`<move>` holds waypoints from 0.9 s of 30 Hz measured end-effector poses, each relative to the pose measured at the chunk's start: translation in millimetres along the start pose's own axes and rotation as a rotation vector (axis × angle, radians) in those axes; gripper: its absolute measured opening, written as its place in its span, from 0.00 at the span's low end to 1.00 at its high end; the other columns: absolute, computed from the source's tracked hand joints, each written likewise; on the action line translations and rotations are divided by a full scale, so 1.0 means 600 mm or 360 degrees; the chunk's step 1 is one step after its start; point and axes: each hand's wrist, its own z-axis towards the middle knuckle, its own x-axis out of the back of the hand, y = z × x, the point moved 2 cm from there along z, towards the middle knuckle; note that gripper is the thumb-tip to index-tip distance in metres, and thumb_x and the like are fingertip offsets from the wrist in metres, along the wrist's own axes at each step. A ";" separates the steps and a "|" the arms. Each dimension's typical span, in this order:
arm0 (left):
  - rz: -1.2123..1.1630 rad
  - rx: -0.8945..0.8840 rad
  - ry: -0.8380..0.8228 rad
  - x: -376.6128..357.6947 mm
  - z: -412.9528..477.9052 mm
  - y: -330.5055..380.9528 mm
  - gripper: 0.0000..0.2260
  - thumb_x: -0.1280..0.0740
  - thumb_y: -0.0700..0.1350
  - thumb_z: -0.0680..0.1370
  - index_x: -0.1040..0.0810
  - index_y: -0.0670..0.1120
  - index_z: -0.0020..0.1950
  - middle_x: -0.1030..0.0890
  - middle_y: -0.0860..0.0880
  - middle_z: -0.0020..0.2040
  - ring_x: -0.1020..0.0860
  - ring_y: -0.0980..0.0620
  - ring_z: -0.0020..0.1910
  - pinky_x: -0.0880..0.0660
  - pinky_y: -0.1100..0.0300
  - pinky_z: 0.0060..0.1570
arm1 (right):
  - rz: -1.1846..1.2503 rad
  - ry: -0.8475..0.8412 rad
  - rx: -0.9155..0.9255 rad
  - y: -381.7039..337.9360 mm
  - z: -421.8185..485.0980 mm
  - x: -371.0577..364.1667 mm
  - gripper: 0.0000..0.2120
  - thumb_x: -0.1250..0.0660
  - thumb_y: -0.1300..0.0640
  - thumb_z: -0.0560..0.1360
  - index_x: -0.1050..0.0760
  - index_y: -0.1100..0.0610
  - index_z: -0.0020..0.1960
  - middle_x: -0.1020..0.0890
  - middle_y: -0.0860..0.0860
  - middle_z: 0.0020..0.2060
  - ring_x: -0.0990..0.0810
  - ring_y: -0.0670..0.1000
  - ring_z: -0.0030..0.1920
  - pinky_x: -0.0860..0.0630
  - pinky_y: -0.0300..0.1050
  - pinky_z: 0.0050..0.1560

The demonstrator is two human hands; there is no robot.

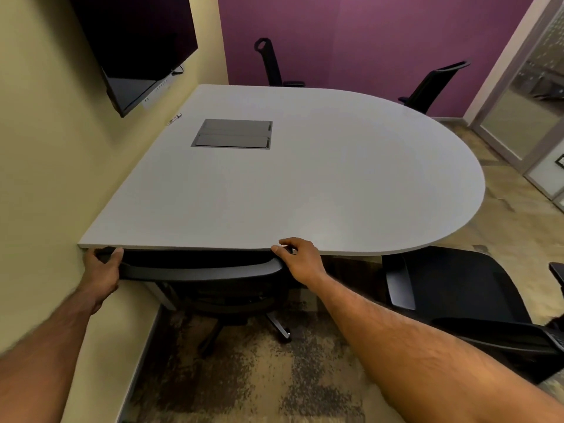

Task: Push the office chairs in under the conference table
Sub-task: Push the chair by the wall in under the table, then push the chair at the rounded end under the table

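Note:
A grey conference table (320, 184) with one rounded end fills the middle of the view. Right in front of me a black office chair (201, 271) stands with its backrest top against the table's near edge and its seat hidden underneath. My left hand (102, 267) grips the left end of that backrest. My right hand (297, 259) holds the right end, fingers curled over the top by the table edge. A second black chair (457, 297) stands to my right, angled, mostly outside the table. Two more chairs (270, 61) (433, 87) stand at the far side.
A yellow wall (45, 178) runs close along the left, carrying a dark screen (134, 44). A grey cable box lid (233, 133) is set into the tabletop, and a marker (174, 119) lies by the wall. Glass door panels (525, 117) stand at right. The floor is patterned carpet.

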 end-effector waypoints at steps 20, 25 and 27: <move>0.0523 -0.0778 -0.0921 -0.317 -0.383 0.001 0.19 0.37 0.51 0.81 0.24 0.44 0.69 0.21 0.46 0.63 0.23 0.49 0.62 0.26 0.52 0.62 | -0.0559 0.0047 -0.0132 0.167 -0.169 0.266 0.20 0.31 0.42 0.77 0.20 0.53 0.62 0.17 0.48 0.58 0.20 0.47 0.58 0.25 0.41 0.59; 0.0890 -0.1130 -0.1200 -0.434 -0.486 0.078 0.23 0.34 0.53 0.79 0.31 0.50 0.74 0.27 0.52 0.70 0.29 0.54 0.70 0.29 0.54 0.67 | -0.0663 0.0153 -0.0131 0.211 -0.244 0.391 0.17 0.31 0.45 0.77 0.20 0.52 0.62 0.18 0.47 0.58 0.21 0.46 0.59 0.27 0.40 0.59; 0.0921 -0.1230 -0.1186 -0.469 -0.518 0.102 0.23 0.34 0.53 0.79 0.31 0.51 0.74 0.27 0.53 0.71 0.29 0.54 0.70 0.30 0.54 0.68 | -0.0689 0.0201 -0.0102 0.219 -0.264 0.437 0.16 0.31 0.45 0.76 0.20 0.52 0.60 0.18 0.47 0.56 0.21 0.47 0.58 0.25 0.42 0.59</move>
